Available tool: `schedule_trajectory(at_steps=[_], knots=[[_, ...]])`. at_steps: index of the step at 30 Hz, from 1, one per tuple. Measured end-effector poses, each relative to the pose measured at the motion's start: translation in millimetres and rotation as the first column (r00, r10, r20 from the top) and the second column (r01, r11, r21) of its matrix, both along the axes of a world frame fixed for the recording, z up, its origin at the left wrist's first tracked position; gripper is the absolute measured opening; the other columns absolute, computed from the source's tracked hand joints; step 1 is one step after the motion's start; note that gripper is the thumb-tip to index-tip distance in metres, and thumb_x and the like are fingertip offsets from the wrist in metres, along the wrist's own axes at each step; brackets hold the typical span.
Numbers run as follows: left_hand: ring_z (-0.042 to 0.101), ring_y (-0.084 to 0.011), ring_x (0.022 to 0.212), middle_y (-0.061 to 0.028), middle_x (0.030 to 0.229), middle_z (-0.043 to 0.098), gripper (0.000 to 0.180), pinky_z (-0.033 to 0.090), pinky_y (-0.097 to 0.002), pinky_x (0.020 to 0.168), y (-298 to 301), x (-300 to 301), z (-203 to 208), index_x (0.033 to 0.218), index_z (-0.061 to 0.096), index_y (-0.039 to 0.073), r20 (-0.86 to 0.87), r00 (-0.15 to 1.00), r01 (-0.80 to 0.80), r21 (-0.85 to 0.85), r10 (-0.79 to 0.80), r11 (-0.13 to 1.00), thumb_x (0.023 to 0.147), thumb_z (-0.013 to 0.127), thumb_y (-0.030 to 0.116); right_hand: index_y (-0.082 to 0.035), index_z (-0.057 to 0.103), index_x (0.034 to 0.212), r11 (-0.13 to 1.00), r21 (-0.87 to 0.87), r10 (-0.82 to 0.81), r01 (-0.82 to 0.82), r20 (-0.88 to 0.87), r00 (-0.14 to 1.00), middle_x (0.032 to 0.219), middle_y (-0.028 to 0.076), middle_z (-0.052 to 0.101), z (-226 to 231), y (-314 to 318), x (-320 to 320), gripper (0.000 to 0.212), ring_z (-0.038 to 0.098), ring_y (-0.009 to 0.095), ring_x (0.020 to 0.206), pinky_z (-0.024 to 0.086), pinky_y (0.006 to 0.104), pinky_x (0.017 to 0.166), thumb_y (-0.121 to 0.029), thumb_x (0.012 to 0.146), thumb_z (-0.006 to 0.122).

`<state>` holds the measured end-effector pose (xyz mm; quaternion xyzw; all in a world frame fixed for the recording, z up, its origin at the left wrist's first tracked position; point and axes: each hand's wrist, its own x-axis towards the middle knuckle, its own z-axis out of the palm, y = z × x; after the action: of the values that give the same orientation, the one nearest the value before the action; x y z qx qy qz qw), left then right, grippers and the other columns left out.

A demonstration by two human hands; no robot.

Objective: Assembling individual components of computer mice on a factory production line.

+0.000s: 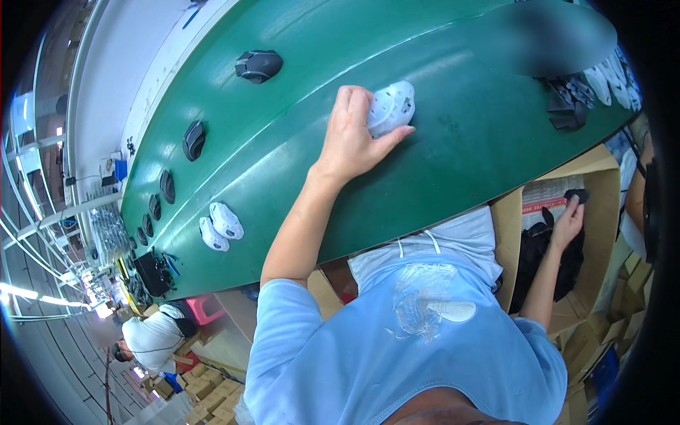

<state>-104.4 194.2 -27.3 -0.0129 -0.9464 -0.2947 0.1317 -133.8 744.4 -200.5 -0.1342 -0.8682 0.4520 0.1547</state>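
Out over the middle of the green table [460, 152], I've got a white mouse-shaped shell [397, 106] in the left hand [348, 138], fingers bunched together along its left side and thumb against the near edge, so it's gripped between them. Can't tell from my feed whether it's touching the tabletop or held just above. Over to the right, the right hand [568, 225] is at an open cardboard box [602, 227], thumb and fingertips pinching a small dark piece [579, 194]. Some black stuff [536, 258] is in the box too, can't make out what. Left of the left forearm, two more white shells [227, 221] sit side by side, and a row of black mouse-shaped parts [259, 66] curves off beyond them. Way off left, a person in a white top [152, 336] is near a pink stool [205, 310].
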Motion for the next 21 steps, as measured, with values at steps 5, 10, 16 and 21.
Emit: schedule_trajectory(at_steps=[5,10,16,21], knots=[[0.06,-0.0243,0.111,-0.0171,0.127,0.059,0.044,0.053,-0.0383,0.088,19.3,19.3,-3.0,0.115,0.057,0.0,0.073,0.991,0.037,0.669,-0.115,0.743,0.085,0.083,0.021,0.006,0.05,0.144,0.788,-0.409,0.456,-0.461,-0.115,0.882,0.129,0.008,0.062,137.9,-152.2,4.4,0.045,0.057,0.013,0.112,0.044,0.028,0.098,-0.019,0.106,0.052],[0.059,-0.0217,0.118,-0.0129,0.133,0.059,0.038,0.05,-0.039,0.1,50.0,25.7,-2.5,0.13,0.049,0.005,0.067,0.986,-0.019,0.956,-0.155,0.292,0.1,0.064,0.023,0.005,0.055,0.14,0.195,-0.728,0.802,-0.657,-0.267,0.535,0.128,0.009,0.064,180.0,-315.5,5.6,0.04,0.057,0.012,0.115,0.043,0.025,0.101,-0.01,0.103,0.057],[0.053,-0.0201,0.126,-0.0082,0.137,0.052,0.047,0.045,-0.0378,0.105,49.1,32.8,12.9,0.142,0.039,0.006,-0.02,0.998,0.015,0.997,-0.067,-0.076,0.107,0.044,0.038,0.004,0.055,0.14,-0.015,-0.85,0.757,-0.526,-0.353,0.55,0.13,0.009,0.064,185.6,-356.8,2.3,0.04,0.059,0.014,0.119,0.044,0.028,0.105,-0.015,0.105,0.056],[0.058,-0.0157,0.104,-0.0112,0.125,0.051,0.075,0.055,-0.0344,0.084,34.2,33.6,-26.3,0.128,0.041,0.009,-0.222,0.959,0.226,0.974,0.177,-0.002,0.076,0.091,0.03,-0.001,0.061,0.137,0.179,-0.615,0.868,-0.768,-0.268,0.417,0.12,0.009,0.067,195.7,-356.9,-0.6,0.037,0.062,0.014,0.107,0.048,0.0284,0.096,-0.015,0.103,0.058]])
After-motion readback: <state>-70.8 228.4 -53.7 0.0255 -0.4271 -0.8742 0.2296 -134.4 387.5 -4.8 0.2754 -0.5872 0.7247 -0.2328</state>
